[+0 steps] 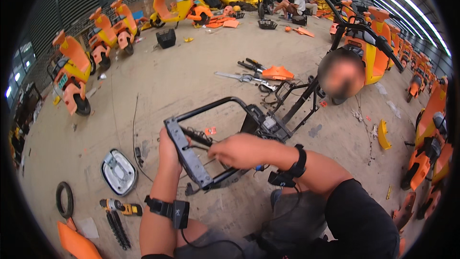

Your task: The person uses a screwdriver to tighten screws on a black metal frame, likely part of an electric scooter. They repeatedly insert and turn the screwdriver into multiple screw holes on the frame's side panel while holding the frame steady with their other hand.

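A stripped scooter frame (230,100) of black tube stands before me, with a bare steering column and handlebar (352,26) at its far right end. Across its near left end runs a grey metal crossbar plate (188,156). My left hand (168,151) is closed round the outer edge of that plate, its fingers partly hidden behind it. Inside the frame's opening, right of the plate, is my right hand (239,151), fingers curled into a pinch; what they hold, if anything, cannot be made out.
On the floor at left lie a cordless power tool (120,207), a white-lined seat-shaped shell (119,172), a black ring (64,199) and an orange panel (76,241). Hand tools (244,76) lie beyond the frame. Orange-yellow scooters (72,72) line both sides; a person (294,5) sits far back.
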The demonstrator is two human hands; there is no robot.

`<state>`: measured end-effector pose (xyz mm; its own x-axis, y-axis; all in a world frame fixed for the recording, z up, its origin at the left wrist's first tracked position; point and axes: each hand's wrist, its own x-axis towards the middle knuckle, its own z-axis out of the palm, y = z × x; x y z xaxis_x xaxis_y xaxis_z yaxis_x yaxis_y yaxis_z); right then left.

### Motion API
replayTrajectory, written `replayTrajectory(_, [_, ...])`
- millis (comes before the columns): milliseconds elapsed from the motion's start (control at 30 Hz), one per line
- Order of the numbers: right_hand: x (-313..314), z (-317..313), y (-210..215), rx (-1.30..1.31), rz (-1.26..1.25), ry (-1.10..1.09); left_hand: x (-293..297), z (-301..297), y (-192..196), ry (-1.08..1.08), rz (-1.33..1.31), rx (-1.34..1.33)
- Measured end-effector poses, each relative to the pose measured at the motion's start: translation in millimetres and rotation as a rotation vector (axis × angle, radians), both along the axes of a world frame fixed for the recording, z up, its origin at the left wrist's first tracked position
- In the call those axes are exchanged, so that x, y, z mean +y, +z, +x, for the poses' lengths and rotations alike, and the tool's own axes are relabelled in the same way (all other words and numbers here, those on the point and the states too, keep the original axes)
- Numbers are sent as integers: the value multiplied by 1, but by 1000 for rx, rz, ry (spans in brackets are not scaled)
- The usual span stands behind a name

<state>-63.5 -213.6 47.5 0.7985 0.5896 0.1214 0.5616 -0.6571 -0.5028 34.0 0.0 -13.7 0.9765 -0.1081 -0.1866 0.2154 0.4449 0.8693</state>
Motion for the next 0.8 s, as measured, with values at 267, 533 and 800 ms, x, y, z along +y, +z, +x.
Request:
replayTrajectory(267, [-12,8,37,201,372,-427,-10,-14,25,26,-20,82])
replayTrajectory(533, [-15,44,52,156,432,-500,-10,-14,21,35,33,71])
replayTrajectory(800, [30,63,88,184,320,-212,2,-35,25,80,367,47])
